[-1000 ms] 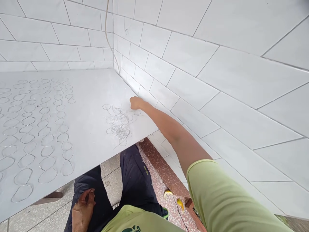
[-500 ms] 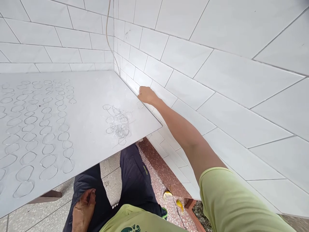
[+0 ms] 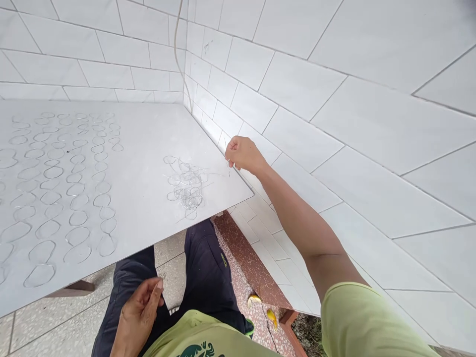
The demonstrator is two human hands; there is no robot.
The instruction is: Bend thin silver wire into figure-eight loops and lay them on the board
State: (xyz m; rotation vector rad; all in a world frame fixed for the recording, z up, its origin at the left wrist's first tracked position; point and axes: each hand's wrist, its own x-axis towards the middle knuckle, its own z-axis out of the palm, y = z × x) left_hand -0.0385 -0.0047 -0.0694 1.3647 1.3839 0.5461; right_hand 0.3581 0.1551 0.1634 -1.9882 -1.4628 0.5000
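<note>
My right hand (image 3: 243, 153) is raised over the right edge of the white tabletop (image 3: 141, 173). Its fingers pinch a thin wire (image 3: 229, 172), whose ends stick out above and below the fingertips. To its left lies a loose tangled heap of fine wire loops (image 3: 190, 188). My left hand (image 3: 143, 307) hovers over my lap in front of the table, fingers curled and thumb against them, with nothing visible in it. Twisted figure-eight wire loops (image 3: 78, 202) lie in several rows across the tabletop's left part.
White tiled walls (image 3: 297, 124) meet behind the table, and one runs close along its right side. A thin cable (image 3: 177, 54) hangs down the corner. Below are a reddish ledge (image 3: 245, 253), a speckled floor (image 3: 173, 277) and small yellow objects (image 3: 272, 317).
My right hand has lifted and turned slightly to the right, the wire now showing in its fingers. My left hand has risen and moved right over my lap. The view has shifted a little.
</note>
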